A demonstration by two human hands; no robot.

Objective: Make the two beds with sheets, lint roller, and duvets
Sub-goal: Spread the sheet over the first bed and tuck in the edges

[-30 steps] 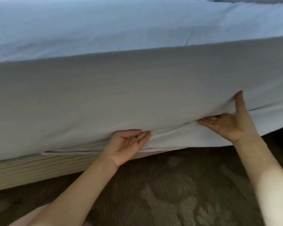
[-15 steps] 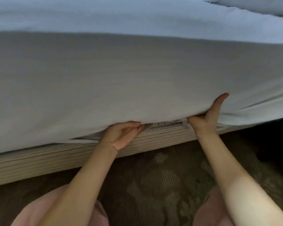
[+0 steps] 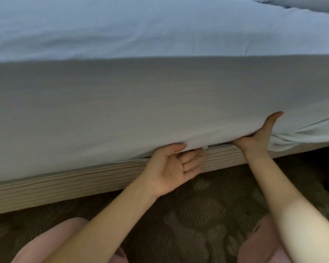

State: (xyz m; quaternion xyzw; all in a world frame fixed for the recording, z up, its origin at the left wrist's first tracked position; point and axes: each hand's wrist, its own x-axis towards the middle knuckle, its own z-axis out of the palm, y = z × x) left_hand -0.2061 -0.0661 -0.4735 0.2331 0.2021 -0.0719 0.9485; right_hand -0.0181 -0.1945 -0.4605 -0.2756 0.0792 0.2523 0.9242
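Bed point(image 3: 68, 188): ribbed beige base, standing on the floor.
Sheet point(image 3: 160, 95): white, spread over the top, hanging down the near side, bunched at lower right.
Far corner: white bedding point(image 3: 302, 2) on the sheet.
Floor point(image 3: 198, 215): dark patterned carpet.

One sheet point(image 3: 160, 101). Below the sheet: one ribbed base point(image 3: 65, 186), one carpet point(image 3: 207, 215), two hands, the left hand point(image 3: 171, 168) and right hand point(image 3: 258, 137), and two pink knees point(image 3: 51, 243).
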